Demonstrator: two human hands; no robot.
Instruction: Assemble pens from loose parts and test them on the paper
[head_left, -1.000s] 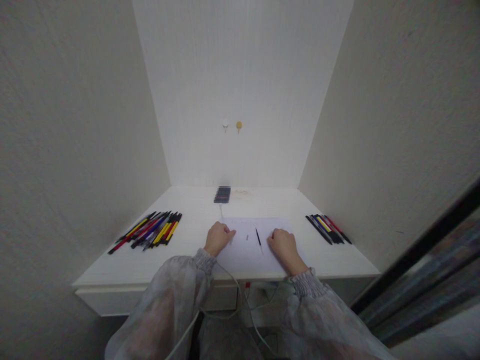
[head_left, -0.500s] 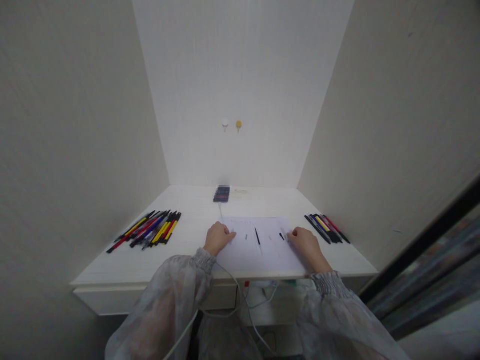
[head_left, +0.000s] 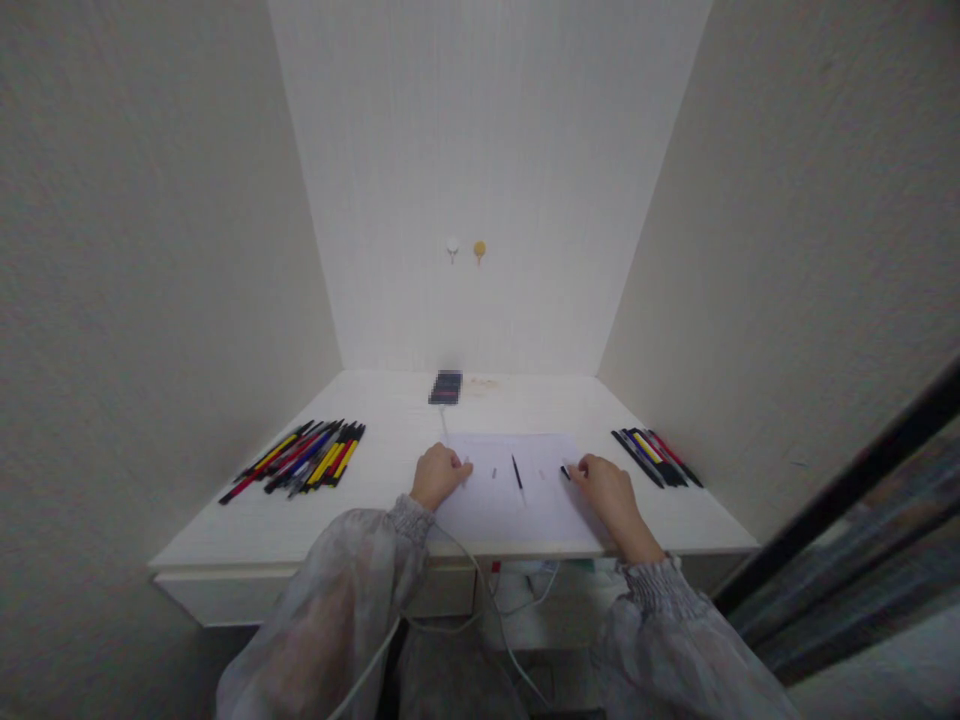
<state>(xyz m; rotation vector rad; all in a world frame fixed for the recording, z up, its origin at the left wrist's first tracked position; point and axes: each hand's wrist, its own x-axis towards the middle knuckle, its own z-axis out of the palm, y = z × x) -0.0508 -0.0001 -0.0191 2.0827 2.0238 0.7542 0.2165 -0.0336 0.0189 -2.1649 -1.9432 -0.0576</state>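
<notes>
gap between left hand and left pen pile

White tabletop from the head view. The left hand, fingers curled, lies over the left edge of a paper sheet; the right hand has its grip at a small black piece. Between them lies a slim black rod (pale at its near end). A pen pile and a smaller pen group flank the sheet.

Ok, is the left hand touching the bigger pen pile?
No, the left hand is at the left edge of the paper, clearly apart from the bigger pen pile.
</notes>
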